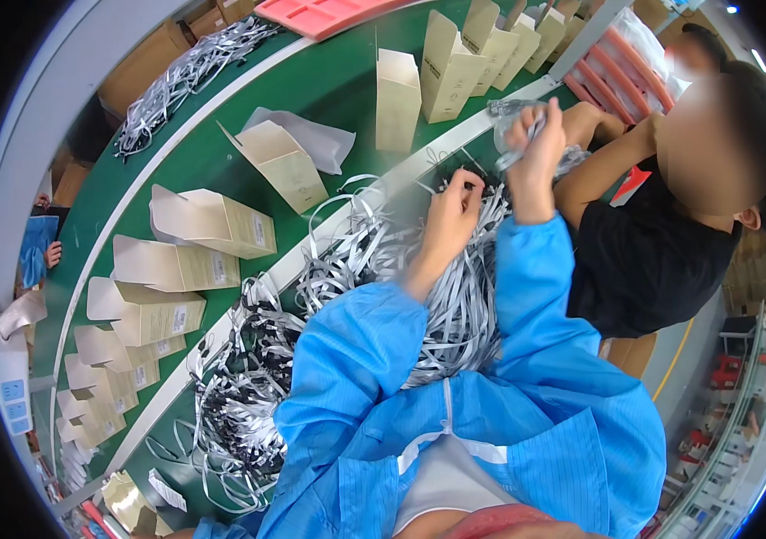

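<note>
A large heap of grey-white and black lanyards (pixel 459 319) lies in front of me. Over its far end is my left hand (pixel 455 211), its fingers curled together by black lanyard ends; what is between the fingertips is too small to make out. Raised to the right of it, my right hand (pixel 536 162) is closed in a fist around a grey-white strap, probably a lanyard, blurred and partly hidden by the fingers. Clear, wrinkled plastic (pixel 572 160) shows just behind the right hand.
Opened cream boxes (pixel 221 220) stand in a curved row along the green conveyor belt (pixel 194 144), beyond a white rail (pixel 172 386). One upright box (pixel 398 99) is ahead. More lanyards (pixel 190 76) lie at the far left. A co-worker in black (pixel 652 260) sits close on my right.
</note>
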### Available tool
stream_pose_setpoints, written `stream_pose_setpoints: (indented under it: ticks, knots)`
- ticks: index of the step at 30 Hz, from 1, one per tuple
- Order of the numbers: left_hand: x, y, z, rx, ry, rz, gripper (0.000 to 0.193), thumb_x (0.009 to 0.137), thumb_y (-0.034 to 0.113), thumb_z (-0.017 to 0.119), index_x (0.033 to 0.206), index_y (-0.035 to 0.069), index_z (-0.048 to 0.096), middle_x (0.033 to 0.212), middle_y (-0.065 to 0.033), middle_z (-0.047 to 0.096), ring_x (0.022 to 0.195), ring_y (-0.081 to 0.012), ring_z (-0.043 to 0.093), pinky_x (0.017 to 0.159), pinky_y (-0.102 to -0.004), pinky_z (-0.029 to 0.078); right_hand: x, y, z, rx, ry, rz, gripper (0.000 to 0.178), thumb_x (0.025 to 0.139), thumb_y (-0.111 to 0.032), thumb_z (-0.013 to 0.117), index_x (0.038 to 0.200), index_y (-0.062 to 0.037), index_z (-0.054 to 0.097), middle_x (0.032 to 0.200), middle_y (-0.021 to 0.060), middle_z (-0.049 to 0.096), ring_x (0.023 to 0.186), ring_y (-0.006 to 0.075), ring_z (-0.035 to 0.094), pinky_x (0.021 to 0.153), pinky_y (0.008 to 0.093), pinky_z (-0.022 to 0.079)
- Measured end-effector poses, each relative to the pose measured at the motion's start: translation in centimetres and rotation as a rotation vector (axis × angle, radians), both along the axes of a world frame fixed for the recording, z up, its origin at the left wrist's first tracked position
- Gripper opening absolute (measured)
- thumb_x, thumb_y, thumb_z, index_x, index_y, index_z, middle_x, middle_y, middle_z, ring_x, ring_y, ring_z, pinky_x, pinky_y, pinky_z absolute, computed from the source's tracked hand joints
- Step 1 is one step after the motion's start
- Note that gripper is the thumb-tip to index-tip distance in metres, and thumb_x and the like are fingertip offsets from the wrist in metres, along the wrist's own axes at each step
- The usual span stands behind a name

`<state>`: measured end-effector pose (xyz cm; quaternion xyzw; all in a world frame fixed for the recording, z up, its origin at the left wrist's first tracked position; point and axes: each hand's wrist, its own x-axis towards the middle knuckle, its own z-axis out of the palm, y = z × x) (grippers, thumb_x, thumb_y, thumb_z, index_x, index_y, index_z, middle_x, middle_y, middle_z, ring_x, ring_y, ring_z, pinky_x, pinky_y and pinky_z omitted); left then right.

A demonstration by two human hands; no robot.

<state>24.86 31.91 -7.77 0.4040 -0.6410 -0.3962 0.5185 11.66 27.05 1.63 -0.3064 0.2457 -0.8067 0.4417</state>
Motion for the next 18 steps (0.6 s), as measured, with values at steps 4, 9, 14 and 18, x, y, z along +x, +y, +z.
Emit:
stream_pose_setpoints:
  ticks: [4, 9, 14, 18]
  knots:
    - [0.8, 0.4, -0.9, -0.085, -0.254, -0.003, 0.009, 0.096, 0.018, 0.059, 0.101, 0.011, 0.057, 0.061, -0.0173, 0.061, 0.061, -0.0380, 0.064, 0.056, -0.0500, 0.045, -5.4, -7.5, 5.9, -0.093, 0.266, -0.197, 0.039, 0.107, -0.043, 0.042, 0.089, -0.0082, 0.049, 0.072, 0.0041, 0.051, 0.057, 0.0160, 0.050, 0.050, 0.0299, 0.042]
    - [1.8, 1.2, -1.7, -0.119, -0.329, 0.041, 0.007, 0.094, 0.013, 0.060, 0.099, 0.010, 0.060, 0.061, -0.0147, 0.060, 0.057, -0.0358, 0.060, 0.054, -0.0457, 0.042, -5.1, -12.8, 14.3, -0.146, 0.364, -0.417, 0.031, 0.105, -0.035, 0.048, 0.095, -0.0068, 0.056, 0.092, 0.0061, 0.061, 0.074, 0.0172, 0.059, 0.067, 0.0290, 0.048]
    - [1.6, 1.6, -1.0, -0.081, -0.386, -0.029, 0.008, 0.093, 0.016, 0.059, 0.100, 0.012, 0.059, 0.071, -0.0195, 0.066, 0.072, -0.0432, 0.065, 0.064, -0.0557, 0.049, -11.6, -25.0, 12.4, -0.290, 0.263, -0.274, 0.027, 0.106, -0.031, 0.046, 0.099, -0.0050, 0.048, 0.082, 0.0077, 0.057, 0.066, 0.0155, 0.053, 0.064, 0.0331, 0.046]
    - [2.3, 1.8, -0.9, -0.070, -0.426, -0.025, 0.009, 0.092, 0.015, 0.059, 0.100, 0.012, 0.058, 0.074, -0.0209, 0.067, 0.074, -0.0444, 0.066, 0.065, -0.0559, 0.050, -10.1, -26.9, 8.1, 0.027, 0.983, -0.408, 0.024, 0.103, -0.025, 0.047, 0.103, -0.0025, 0.055, 0.086, 0.0088, 0.060, 0.066, 0.0159, 0.055, 0.071, 0.0369, 0.048]
